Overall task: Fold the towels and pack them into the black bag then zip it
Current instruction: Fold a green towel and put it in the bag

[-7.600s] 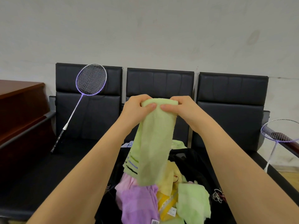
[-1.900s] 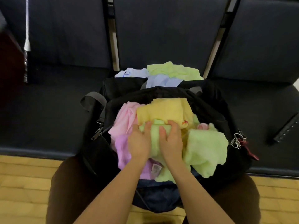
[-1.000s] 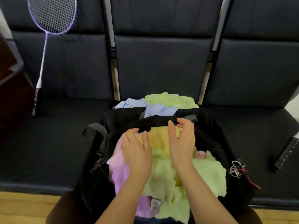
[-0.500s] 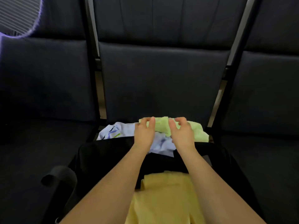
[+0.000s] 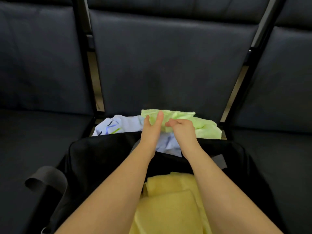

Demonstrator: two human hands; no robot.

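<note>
Both hands reach over the bag; left hand [image 5: 152,127] lies half open, fingers flat on the green towel [image 5: 202,127], right hand [image 5: 181,128] curled, pinching its near edge; hands close together, nearly touching. Nearest, a yellow towel [image 5: 168,208] sits in the black bag [image 5: 101,152], unzipped; beyond its far rim a pale blue towel [image 5: 118,126] lies beside and partly under the green one, on the seat [image 5: 42,132] against the chair back [image 5: 168,56]. Step, prob.: picking up the next towel to fold. Next: firm two-handed grip, lift w/o dragging the blue one.
</note>
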